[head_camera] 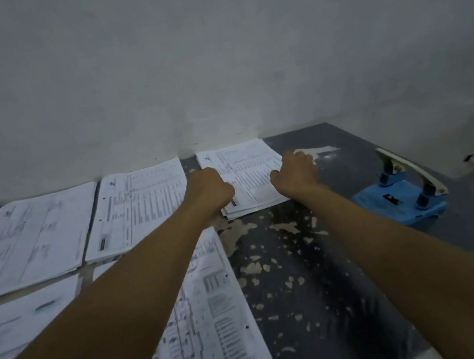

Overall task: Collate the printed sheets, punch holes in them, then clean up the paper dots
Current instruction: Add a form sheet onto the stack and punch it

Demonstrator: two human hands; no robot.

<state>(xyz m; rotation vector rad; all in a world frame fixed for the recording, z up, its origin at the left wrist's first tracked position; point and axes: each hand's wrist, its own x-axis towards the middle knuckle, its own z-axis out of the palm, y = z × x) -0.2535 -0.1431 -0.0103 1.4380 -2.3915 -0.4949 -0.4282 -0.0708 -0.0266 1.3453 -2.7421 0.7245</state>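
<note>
1. Bare grey-white wall [211, 60] fills the upper part of the view; below it runs a dark table [320, 274] whose coating has flaked off in pale patches.
2. Printed sheets lie in several piles across the table's left half, all white with dense black text and tables.
3. One pile, the far stack [247, 174], sits against the wall near the middle of the table, its edges slightly fanned at the near side so several layers show.
4. Left of it lies a second stack [141, 209], and further left a third stack [29, 241]; a long near sheet [220, 320] with small punched holes along its right edge runs toward the camera under the left forearm.
5. The left hand [208, 194] rests at the far stack's near-left corner with its fingers curled under; the back of the hand hides them, so I cannot tell whether they pinch the paper.
6. The right hand [295, 175] sits on the stack's right edge, fingers curled down over that edge and thumb lying on the top sheet, seemingly gripping the paper.
7. The far stack lies between the two hands, flat on the table.
8. A blue hole punch [402, 200] with a pale lever stands at the right, well apart from the right hand.
</note>
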